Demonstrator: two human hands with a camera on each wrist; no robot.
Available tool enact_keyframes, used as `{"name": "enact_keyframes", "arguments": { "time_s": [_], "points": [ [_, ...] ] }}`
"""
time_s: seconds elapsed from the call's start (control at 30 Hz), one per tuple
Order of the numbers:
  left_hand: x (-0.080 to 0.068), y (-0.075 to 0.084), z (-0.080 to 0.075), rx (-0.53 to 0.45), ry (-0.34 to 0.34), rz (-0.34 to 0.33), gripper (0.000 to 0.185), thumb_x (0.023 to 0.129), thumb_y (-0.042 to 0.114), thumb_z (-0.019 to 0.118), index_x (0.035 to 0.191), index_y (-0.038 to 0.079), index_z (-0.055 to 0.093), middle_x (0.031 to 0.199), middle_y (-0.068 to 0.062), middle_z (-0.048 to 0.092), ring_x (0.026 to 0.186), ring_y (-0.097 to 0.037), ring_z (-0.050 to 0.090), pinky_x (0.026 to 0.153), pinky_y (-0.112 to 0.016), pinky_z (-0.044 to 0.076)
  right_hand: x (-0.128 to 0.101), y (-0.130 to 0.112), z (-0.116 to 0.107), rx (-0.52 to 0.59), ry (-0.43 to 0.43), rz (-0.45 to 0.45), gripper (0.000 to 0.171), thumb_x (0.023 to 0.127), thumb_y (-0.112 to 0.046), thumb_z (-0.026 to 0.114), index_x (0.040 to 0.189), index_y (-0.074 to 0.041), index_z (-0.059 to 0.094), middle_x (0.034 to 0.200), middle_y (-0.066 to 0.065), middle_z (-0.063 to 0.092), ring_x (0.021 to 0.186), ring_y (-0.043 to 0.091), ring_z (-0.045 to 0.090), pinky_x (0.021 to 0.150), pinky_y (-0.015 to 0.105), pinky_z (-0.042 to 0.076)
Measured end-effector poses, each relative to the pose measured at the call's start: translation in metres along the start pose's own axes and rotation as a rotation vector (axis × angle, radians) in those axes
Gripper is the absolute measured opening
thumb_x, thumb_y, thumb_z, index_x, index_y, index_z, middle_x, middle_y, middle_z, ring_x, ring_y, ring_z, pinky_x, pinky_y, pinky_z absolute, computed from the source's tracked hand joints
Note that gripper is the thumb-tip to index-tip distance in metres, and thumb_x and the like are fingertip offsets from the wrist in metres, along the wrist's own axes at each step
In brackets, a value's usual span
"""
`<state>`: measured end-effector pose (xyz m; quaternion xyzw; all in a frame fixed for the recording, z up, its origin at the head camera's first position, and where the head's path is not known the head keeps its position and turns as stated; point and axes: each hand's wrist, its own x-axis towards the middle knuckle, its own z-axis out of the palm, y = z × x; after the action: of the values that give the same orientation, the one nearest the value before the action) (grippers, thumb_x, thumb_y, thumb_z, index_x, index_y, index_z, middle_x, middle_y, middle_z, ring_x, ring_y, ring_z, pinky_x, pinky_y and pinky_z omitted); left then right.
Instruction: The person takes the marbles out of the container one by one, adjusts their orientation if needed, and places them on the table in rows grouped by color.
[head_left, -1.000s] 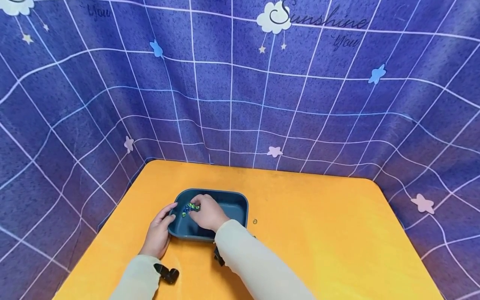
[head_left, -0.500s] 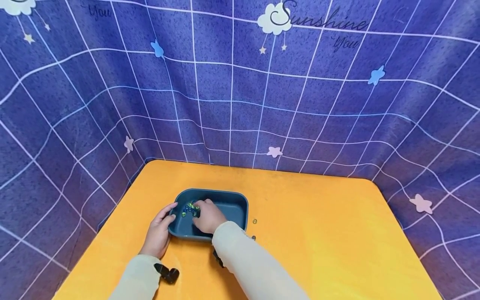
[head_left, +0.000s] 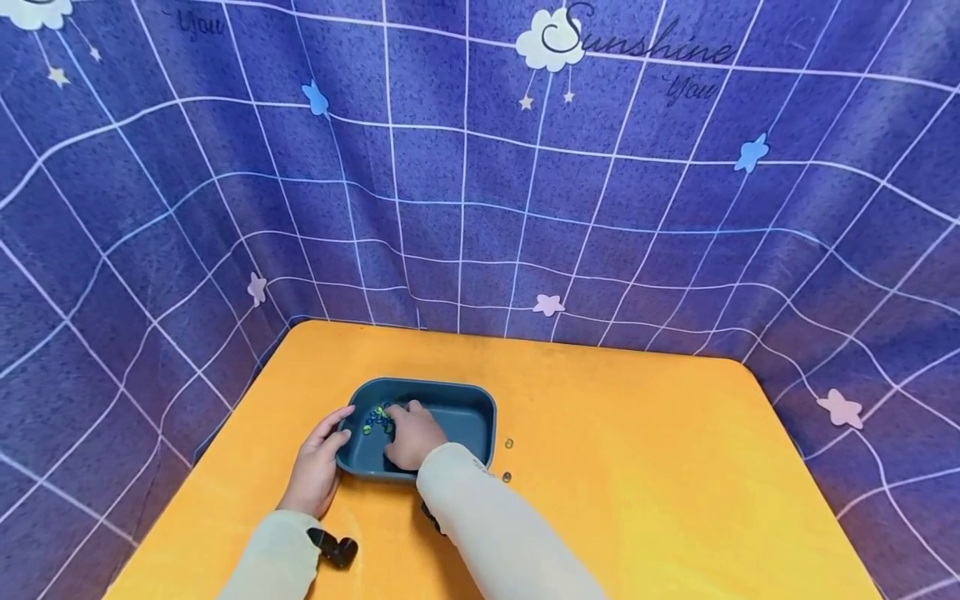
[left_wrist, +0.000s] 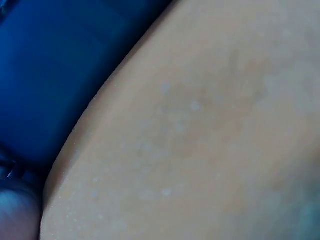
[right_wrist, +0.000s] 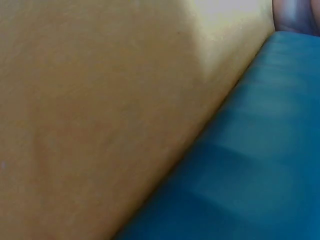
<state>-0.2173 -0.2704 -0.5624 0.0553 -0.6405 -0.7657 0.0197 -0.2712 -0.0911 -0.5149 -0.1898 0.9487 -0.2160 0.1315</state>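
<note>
A dark blue rectangular basin (head_left: 457,417) rests on the table. My left hand (head_left: 311,471) holds its left wall, with thumb and forefinger over the rim. Inside, toward the left end, lies a small cluster of green and blue glass marbles (head_left: 377,417). My right hand (head_left: 417,435) reaches down into the basin just right of them, fingertips at the cluster's edge. I cannot tell whether a marble sits between those fingers. Both wrist views are mostly filled by skin, with blue basin wall (right_wrist: 260,165) beside the right hand and blue (left_wrist: 55,75) beside the left.
On the yellow table (head_left: 637,467), right of the basin, lie a clear marble (head_left: 509,443) and a darker one (head_left: 507,477) by the right sleeve. A blue gridded curtain (head_left: 480,208) surrounds the table's back and sides. Black wrist cameras (head_left: 333,547) stick out under the sleeves.
My right hand has drawn slightly right and toward me from over the marbles, uncovering more of them. The sleeve's shift also reveals the nearer marble on the table. The left hand stays put.
</note>
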Motion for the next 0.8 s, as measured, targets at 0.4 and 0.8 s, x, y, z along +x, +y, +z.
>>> {"name": "enact_keyframes", "arguments": {
  "time_s": [0.4, 0.8],
  "points": [
    [-0.0012, 0.0001, -0.0010, 0.006, -0.001, -0.002, 0.046, 0.111, 0.015, 0.044, 0.157, 0.009, 0.042, 0.170, -0.008, 0.014, 0.153, -0.027, 0.020, 0.107, -0.021, 0.042, 0.0052, 0.0007, 0.0072, 0.009, 0.019, 0.026, 0.057, 0.092, -0.031, 0.077, 0.146, -0.034, 0.058, 0.127, -0.002, 0.053, 0.108, 0.013, 0.056, 0.093, 0.033, 0.055],
    [-0.0031, 0.0006, 0.0003, 0.006, 0.006, -0.015, 0.045, 0.112, 0.014, 0.043, 0.156, 0.008, 0.042, 0.169, -0.006, 0.019, 0.152, -0.024, 0.023, 0.114, -0.028, 0.038, 0.0060, -0.0017, 0.0097, 0.010, 0.049, 0.018, 0.047, 0.093, -0.030, 0.077, 0.138, -0.030, 0.065, 0.124, -0.001, 0.056, 0.106, 0.014, 0.058, 0.093, 0.034, 0.056]
  ]
}}
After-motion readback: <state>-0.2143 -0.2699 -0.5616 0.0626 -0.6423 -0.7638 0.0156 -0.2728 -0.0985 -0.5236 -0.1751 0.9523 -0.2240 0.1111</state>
